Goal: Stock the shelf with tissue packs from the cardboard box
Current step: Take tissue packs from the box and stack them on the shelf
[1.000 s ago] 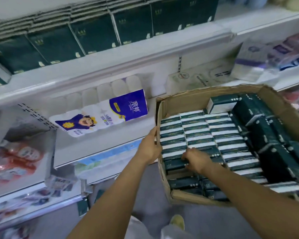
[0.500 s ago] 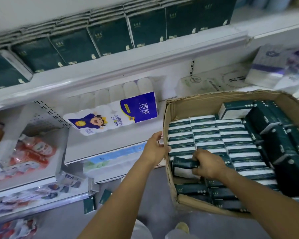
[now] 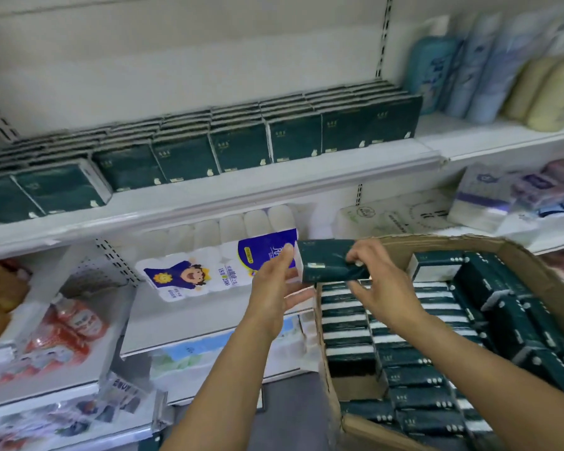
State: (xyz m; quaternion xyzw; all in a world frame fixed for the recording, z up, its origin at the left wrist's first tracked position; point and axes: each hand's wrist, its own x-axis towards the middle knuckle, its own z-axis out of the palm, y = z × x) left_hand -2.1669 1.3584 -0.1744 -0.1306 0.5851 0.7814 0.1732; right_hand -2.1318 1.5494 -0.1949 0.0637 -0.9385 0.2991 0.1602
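Note:
My right hand (image 3: 380,281) grips a dark green tissue pack (image 3: 326,260) by its right end, lifted above the left rim of the cardboard box (image 3: 534,275). My left hand (image 3: 274,288) is just left of the pack with straight fingers, its fingertips touching the pack's white left end. The box at lower right holds several rows of the same green packs (image 3: 404,359). On the upper shelf (image 3: 228,193) stands a row of matching green packs (image 3: 241,144), upright and facing out.
A long pack of toilet rolls (image 3: 215,258) with a blue label lies on the middle shelf behind my hands. White tissue bundles (image 3: 489,196) sit to the right, bottles (image 3: 469,66) at upper right, red packages (image 3: 62,330) at lower left.
My right hand pulled one pack out of the box and raised it up and left. My left hand left the box's edge and rose to meet the pack. The view tilted upward.

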